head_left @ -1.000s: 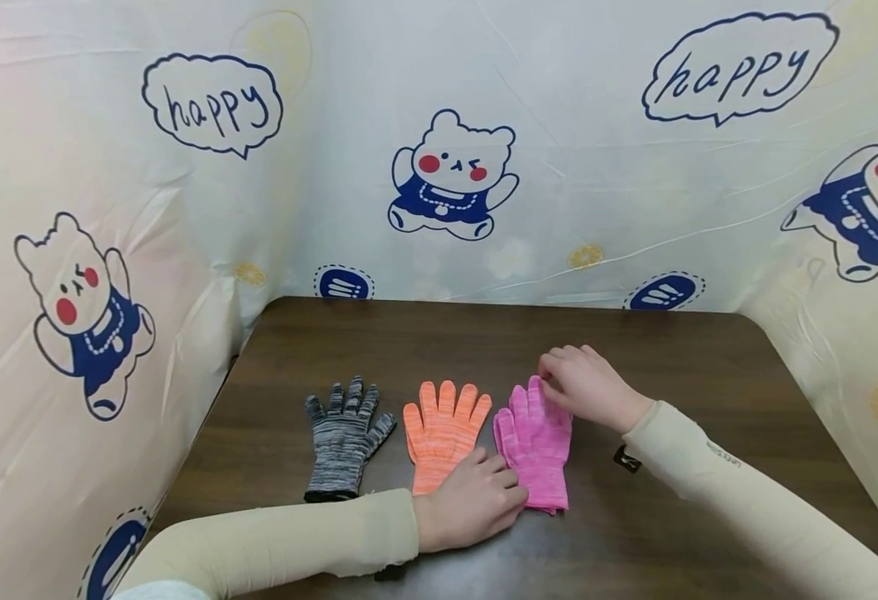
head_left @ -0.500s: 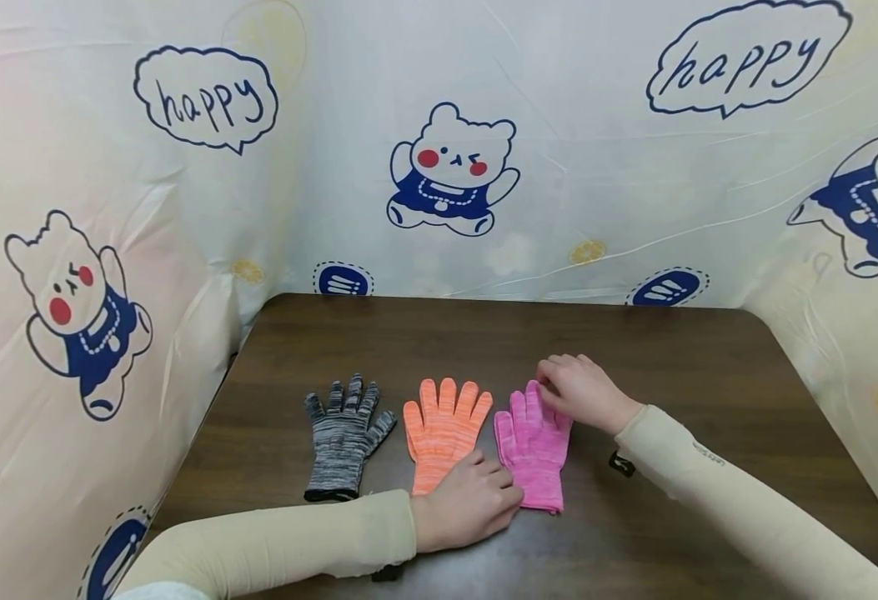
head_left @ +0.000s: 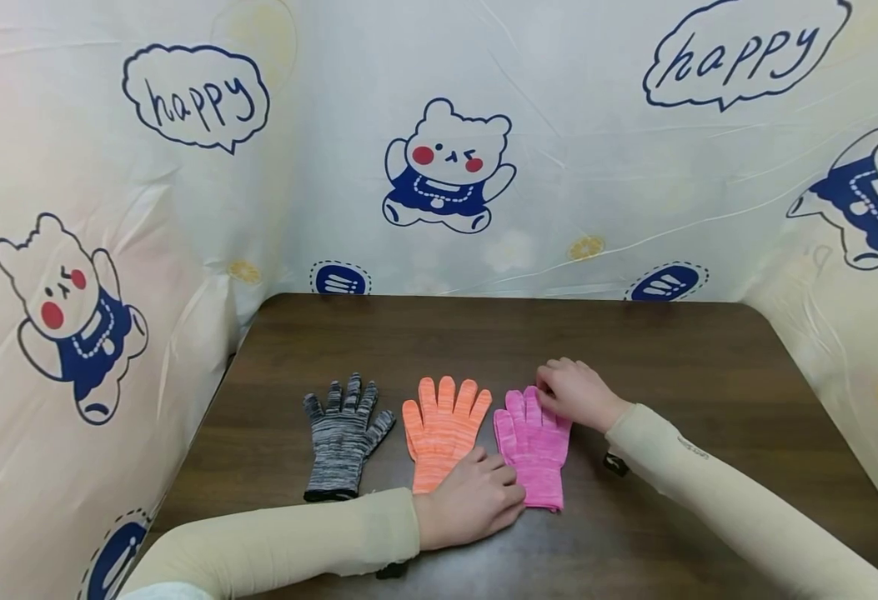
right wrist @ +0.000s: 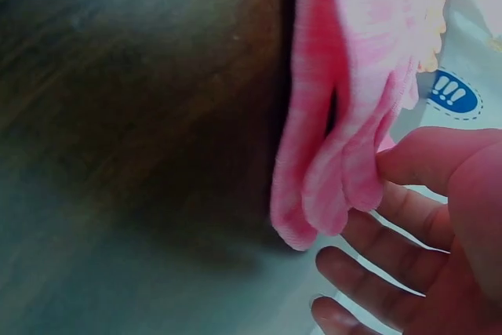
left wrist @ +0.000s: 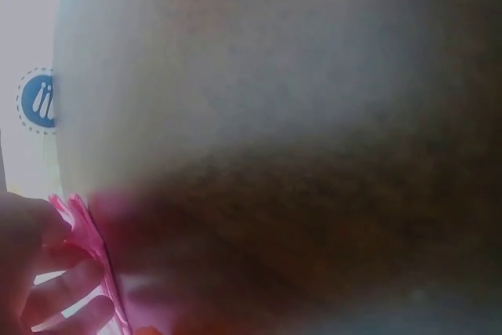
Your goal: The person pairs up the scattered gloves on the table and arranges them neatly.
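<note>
A pink knit glove (head_left: 532, 454) lies flat on the table, fingers pointing away; a second layer seems to lie beneath it. My right hand (head_left: 581, 396) pinches its fingertips at the far right side. In the right wrist view the thumb of my right hand (right wrist: 423, 217) presses on one pink fingertip, with the index finger behind it. My left hand (head_left: 472, 500) holds the lower left corner of the cuff and covers the lower right of an orange glove (head_left: 439, 442). The left wrist view shows fingers of my left hand (left wrist: 59, 280) against the pink cuff (left wrist: 98, 249).
A grey and black striped glove (head_left: 341, 442) lies left of the orange one, so the gloves form a row. The dark wooden table (head_left: 634, 342) is bordered by a printed cloth (head_left: 559, 108) at the back and sides.
The pink glove's layers line up more closely at the cuff and left edge. My right hand has shifted slightly toward me with the fingertips; my left hand stays nearly still.
</note>
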Available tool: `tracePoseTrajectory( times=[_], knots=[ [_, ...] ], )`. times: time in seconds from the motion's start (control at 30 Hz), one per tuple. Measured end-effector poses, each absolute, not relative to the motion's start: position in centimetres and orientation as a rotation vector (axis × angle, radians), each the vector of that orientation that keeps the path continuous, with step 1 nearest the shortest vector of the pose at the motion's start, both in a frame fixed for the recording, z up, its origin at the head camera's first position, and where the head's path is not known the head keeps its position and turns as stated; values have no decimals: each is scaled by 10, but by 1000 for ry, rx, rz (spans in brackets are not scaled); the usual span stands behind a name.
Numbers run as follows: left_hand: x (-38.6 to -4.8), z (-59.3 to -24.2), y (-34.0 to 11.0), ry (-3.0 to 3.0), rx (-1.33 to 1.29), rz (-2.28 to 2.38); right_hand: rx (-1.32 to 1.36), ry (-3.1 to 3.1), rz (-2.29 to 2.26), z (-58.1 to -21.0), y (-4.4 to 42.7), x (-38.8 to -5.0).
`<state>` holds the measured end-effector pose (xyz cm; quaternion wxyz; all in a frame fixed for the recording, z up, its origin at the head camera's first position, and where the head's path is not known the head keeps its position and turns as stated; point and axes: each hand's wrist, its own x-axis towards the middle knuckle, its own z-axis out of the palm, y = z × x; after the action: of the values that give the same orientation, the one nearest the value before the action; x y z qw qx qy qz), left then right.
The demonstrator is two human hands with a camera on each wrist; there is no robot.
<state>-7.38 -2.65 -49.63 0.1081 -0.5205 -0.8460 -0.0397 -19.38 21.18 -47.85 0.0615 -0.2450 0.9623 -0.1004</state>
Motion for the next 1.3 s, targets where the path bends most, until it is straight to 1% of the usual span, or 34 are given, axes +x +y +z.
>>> tracePoseTrajectory(
  times=[0.37,0.53,0.8,1.1,1.3],
  knots=[
    [-75,-499,-27,-2488,-1546,-115,-728,2902,-437,-480,208,-195],
    [-76,-498,-27,-2505,-1549,-113,-788,2828,-554,-476,199,-196],
    [-74,-497,-27,-2526,-1560,-112,-930,2812,-470,-481,189,-196],
    [-74,-498,-27,-2510,-1548,-115,-854,2860,-390,-477,187,-199],
    [-74,-499,-27,-2518,-1563,-125,-869,2828,-390,-480,189,-202]
  ],
)
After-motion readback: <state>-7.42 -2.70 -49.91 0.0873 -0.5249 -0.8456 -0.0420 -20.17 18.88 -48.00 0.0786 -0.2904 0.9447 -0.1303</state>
